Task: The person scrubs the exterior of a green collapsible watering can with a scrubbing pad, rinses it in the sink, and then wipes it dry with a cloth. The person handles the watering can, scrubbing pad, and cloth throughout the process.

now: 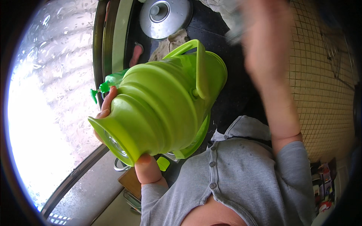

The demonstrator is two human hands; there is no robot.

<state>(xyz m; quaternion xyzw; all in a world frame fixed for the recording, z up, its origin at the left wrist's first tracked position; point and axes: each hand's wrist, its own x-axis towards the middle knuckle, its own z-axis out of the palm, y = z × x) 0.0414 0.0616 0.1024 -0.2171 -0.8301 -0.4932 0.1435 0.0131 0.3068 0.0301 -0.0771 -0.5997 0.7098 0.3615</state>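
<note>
A lime-green plastic vacuum flask (167,99) lies tilted across the middle, its spout and shiny lined mouth facing lower left. My left hand (106,106) grips it around the neck, with the fingers on the far side and the palm hidden behind. One carrying handle (201,70) stands up from the flask's body; a second green handle (202,141) shows below it. At the upper right my right hand (264,36) is raised, apart from the flask and blurred by motion. A greyish blur (235,35) shows beside its fingers; whether it is held is unclear.
On the dark counter are a metal pot lid (176,24), a brown cloth (169,45) and a pink object (136,53). A green pump bottle (114,77) stands behind the flask by the frosted window (56,84). Whitish cloth (222,10) lies at the top. Tiles (314,99) line the right.
</note>
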